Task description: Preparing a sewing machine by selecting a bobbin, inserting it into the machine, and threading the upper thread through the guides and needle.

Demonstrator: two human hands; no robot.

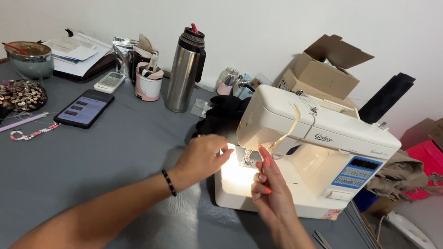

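Observation:
A cream sewing machine [323, 133] stands on the grey table [115, 152], its work light glowing on the bed under the needle. My left hand [203, 157], with a black bead bracelet on the wrist, reaches to the presser foot area from the left, fingers together near the needle. To the right of the needle my right hand [267, 184] is raised, its fingers pinching what looks like a fine thread running up toward a cream strip [288, 131] that hangs from the machine's top. The thread itself is too thin to make out. Black fabric [221, 115] lies behind the machine.
A steel flask [184, 69], a small pink cup [148, 85], a phone [84, 108], a remote [109, 82], a bowl [32, 57], papers and a beaded item [20, 94] sit at the back left. An open cardboard box [323, 69] and khaki cloth [397, 175] are to the right.

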